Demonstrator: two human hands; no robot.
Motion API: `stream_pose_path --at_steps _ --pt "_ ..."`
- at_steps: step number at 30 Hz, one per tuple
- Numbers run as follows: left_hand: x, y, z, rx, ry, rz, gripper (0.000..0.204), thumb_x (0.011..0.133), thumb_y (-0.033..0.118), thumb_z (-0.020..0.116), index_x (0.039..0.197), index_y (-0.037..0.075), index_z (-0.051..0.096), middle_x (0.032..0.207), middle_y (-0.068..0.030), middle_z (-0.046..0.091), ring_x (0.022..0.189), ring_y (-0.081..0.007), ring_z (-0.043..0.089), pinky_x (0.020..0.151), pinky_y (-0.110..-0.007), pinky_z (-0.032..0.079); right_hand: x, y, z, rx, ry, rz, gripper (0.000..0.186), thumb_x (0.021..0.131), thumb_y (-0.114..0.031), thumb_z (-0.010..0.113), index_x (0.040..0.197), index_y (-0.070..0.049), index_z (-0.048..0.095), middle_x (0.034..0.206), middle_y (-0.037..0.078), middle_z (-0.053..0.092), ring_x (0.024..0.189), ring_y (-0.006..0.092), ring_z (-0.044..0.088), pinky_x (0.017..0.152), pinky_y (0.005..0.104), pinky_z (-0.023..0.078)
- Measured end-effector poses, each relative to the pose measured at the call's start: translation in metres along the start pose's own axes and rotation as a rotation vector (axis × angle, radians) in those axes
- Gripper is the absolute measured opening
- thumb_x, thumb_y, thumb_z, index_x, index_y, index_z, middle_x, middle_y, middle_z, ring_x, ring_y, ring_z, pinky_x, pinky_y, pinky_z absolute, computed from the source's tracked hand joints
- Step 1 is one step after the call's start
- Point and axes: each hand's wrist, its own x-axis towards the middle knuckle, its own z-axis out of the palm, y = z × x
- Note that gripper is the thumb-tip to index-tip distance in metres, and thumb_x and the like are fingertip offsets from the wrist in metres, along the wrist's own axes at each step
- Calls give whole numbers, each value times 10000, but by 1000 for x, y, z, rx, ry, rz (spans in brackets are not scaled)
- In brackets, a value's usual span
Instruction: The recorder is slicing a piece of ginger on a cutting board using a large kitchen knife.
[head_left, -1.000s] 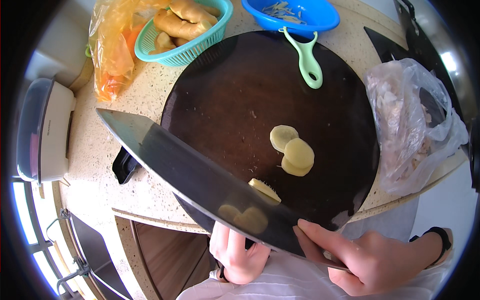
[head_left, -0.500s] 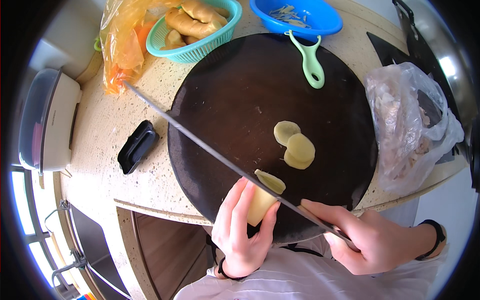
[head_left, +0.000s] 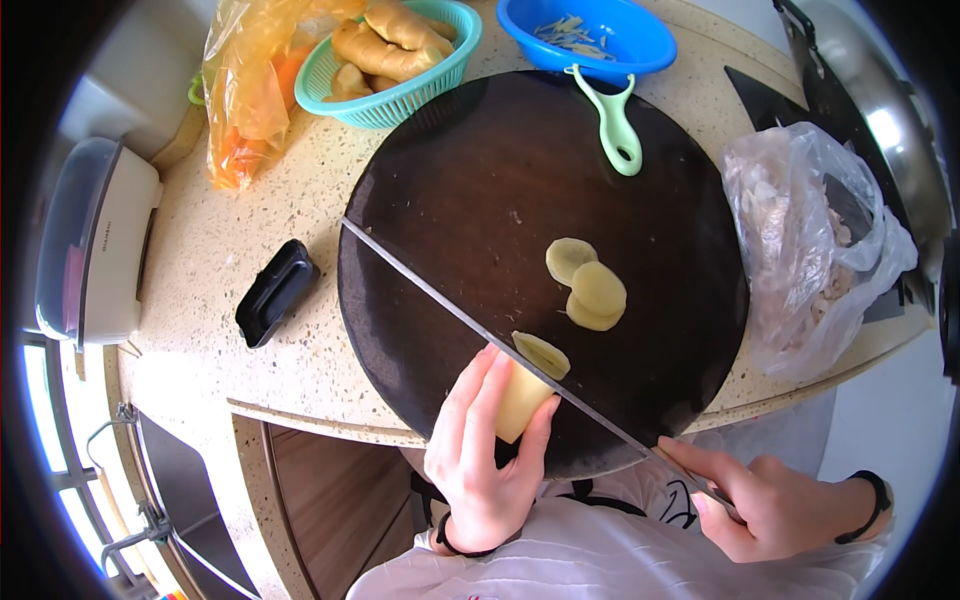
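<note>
My left hand [head_left: 488, 455] grips a peeled piece of ginger [head_left: 522, 402] at the near side of the round dark cutting board [head_left: 480, 170]. My right hand [head_left: 765, 505] is closed around the handle of a long knife [head_left: 440, 297]. The blade runs from upper left to lower right across the ginger, close by my left fingertips. A thin slice [head_left: 541, 354] leans away from the cut end, on the far side of the blade. Beyond it, several overlapping oval ginger slices [head_left: 598, 290] lie flat on the board.
A green peeler [head_left: 617, 135] rests at the board's far edge, before a blue bowl [head_left: 640, 45] of thin strips. A teal basket [head_left: 400, 100] holds unpeeled ginger, beside an orange plastic bag [head_left: 240, 120]. A black tray [head_left: 277, 293] lies left; a clear bag [head_left: 800, 240] sits right.
My right hand has drawn the knife toward the lower right, so the tip now lies over the board's left edge instead of near the orange bag. My left hand stays on the ginger.
</note>
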Motion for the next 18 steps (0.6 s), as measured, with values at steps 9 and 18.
stream_pose_path --at_steps 9,18 --pt "1 -1 2 17 19 15 491 615 13 797 1072 -33 623 1055 -195 638 862 -341 653 748 -355 545 22 -13 -11 -56 -58 6 533 858 -31 510 1355 56 341 768 99 617 418 167 529 416 275 431" --pt "0 -3 3 14 -1 13 507 599 29 803 1068 -45 626 1034 -212 640 845 -344 662 737 -353 553 45 -38 -27 -17 -174 160 566 867 -42 489 1390 26 284 898 121 645 429 190 556 421 285 447"
